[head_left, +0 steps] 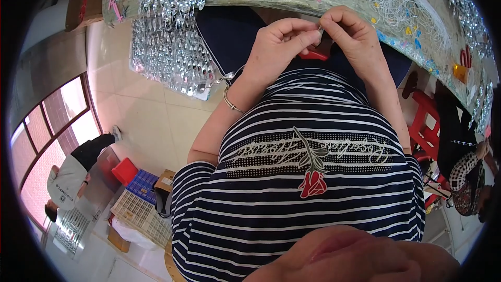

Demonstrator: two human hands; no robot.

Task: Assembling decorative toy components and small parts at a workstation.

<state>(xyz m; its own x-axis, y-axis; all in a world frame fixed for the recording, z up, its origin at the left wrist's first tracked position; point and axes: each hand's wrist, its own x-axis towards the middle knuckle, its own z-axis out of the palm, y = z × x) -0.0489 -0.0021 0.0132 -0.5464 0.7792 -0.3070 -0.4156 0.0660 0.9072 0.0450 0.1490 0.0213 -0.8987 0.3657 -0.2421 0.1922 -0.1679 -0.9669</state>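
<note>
Clock reference: my paired fingertips at centre, 12 pointing away from my body.

- Table (pixel 302 1): is curving across 12 o'clock, its near edge lying by my hands, probably so that supplies are staying within easy reach.
- Silver clip strips (pixel 169 60): are massing at 9 o'clock and draping over the edge, presumably to keep the working surface less crowded.
- White strands (pixel 399 8): are lying loosely spread at 2 o'clock, an arrangement likely making single lengths easier to pick out.
- Left hand (pixel 284 47): is reaching in from 8 o'clock; I am pinching a small piece between thumb and forefinger, apparently to steady it.
- Right hand (pixel 355 39): is angling in from 4 o'clock; I am pressing thumb and forefinger together on the same piece, seemingly for fine control.
- Orange cup (pixel 460 73): is holding red-handled scissors (pixel 466 56) upright between 3 and 4 o'clock, likely for quick grasping.
- Small piece (pixel 320 28): is sitting at centre, between both pinches; my fingertips are hiding most of it, so I cannot tell its kind.
</note>
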